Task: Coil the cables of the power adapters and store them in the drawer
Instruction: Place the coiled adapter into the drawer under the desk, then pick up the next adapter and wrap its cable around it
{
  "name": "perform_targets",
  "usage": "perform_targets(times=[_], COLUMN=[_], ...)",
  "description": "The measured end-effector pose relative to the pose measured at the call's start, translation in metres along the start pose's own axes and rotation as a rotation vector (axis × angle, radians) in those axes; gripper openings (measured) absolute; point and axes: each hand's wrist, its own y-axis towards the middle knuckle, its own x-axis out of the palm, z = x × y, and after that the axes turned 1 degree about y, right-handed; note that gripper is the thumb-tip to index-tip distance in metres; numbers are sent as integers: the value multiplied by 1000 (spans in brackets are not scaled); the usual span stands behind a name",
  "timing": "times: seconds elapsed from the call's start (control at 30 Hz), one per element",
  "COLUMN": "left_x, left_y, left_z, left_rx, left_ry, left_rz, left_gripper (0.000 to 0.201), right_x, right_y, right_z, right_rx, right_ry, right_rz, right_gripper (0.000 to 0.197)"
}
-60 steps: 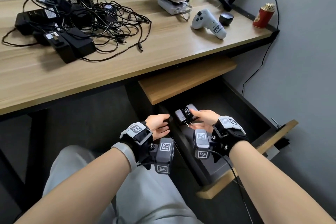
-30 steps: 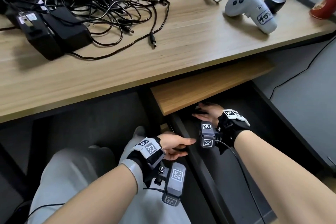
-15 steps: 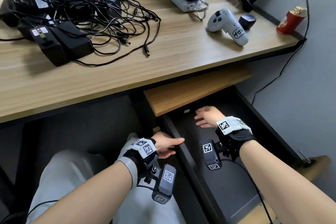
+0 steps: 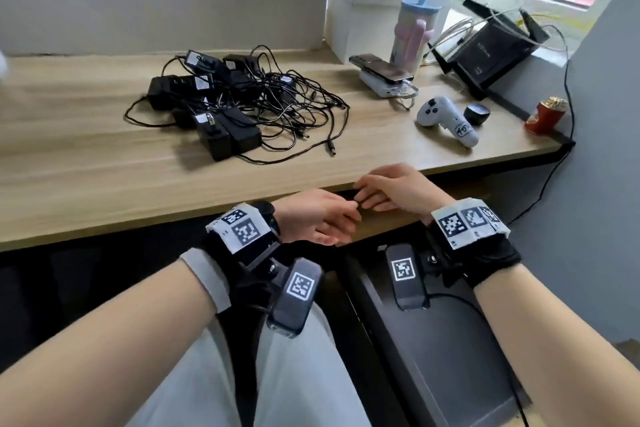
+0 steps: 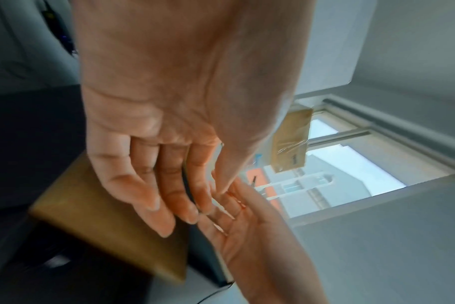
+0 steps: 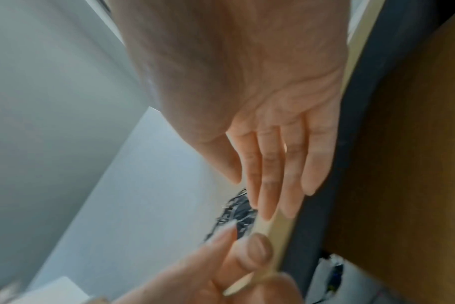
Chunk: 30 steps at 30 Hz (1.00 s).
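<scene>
A heap of black power adapters (image 4: 221,130) with tangled black cables (image 4: 294,114) lies on the wooden desk (image 4: 86,177), left of centre. Both hands hover empty at the desk's front edge, fingertips almost meeting. My left hand (image 4: 322,218) has loosely relaxed fingers; the left wrist view shows its bare palm (image 5: 164,195). My right hand (image 4: 391,189) has straight fingers (image 6: 273,174) over the desk edge. The dark drawer (image 4: 450,357) stands pulled out below them. Its back part is hidden under the desk and hands.
On the right of the desk sit a white controller (image 4: 446,120), a phone on a white power bank (image 4: 384,76), a pastel tumbler (image 4: 412,35), a black router (image 4: 491,52) and a red cup (image 4: 545,114). My grey-trousered legs (image 4: 294,374) lie left of the drawer.
My right hand left the adapter deep in the drawer, came out empty and rose to the desk edge. The left hand rose from the drawer's side to meet it. The head view tilted up.
</scene>
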Motion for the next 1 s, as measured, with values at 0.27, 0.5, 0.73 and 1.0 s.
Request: perform_targets(times=[0.27,0.5,0.73,1.0], left_x=[-91,-157,-180,-187], left_y=[-66,-73,-60,-59], left_z=[44,27,18,16], left_rx=[192,93,-58,-60], left_ry=[-39,-287,-382,-350], left_rz=[502,801,703,531], left_gripper=[18,11,16,42], right_x=[41,80,126,140], right_y=[32,80,110,116], right_z=[-85,-123,-149,-157], right_rx=[-112,25,109,60], right_ry=[240,355,199,349], right_rz=[-51,-155,-262,-468], right_gripper=[16,20,29,23])
